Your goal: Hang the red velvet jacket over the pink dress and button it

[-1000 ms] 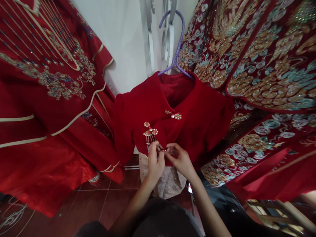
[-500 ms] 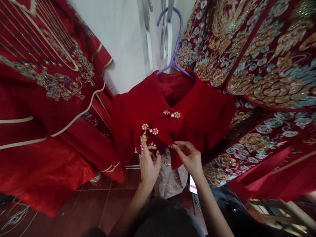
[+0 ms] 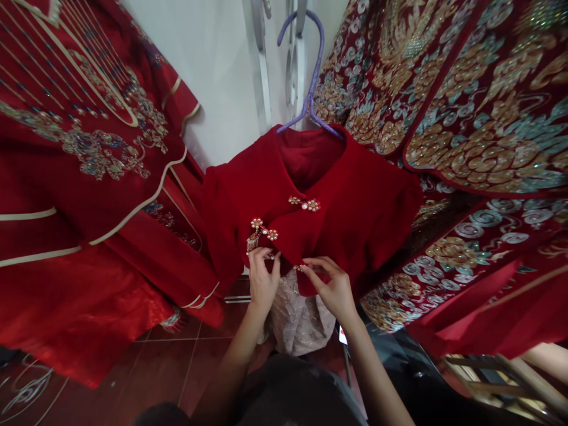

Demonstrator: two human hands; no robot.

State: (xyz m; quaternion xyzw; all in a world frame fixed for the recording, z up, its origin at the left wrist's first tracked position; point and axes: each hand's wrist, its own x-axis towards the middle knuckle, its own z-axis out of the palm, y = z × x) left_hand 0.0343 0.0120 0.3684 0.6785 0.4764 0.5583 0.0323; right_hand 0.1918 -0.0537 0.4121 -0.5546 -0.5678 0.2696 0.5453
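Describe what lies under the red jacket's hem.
A pale, crumpled fabric hangs below the jacket. Its upper part is covered by the jacket, so what it hangs from cannot be seen.

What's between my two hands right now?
Head view: the red jacket hem, which both the left hand and right hand pinch, with pale lace fabric just below it.

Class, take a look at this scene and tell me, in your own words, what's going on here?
A person is working with both hands on a red jacket that hangs from a purple hanger. The left hand and right hand pinch its lower front edge, where the two sides are apart. The top pearl clasp looks fastened. Embroidered red garments hang on either side.
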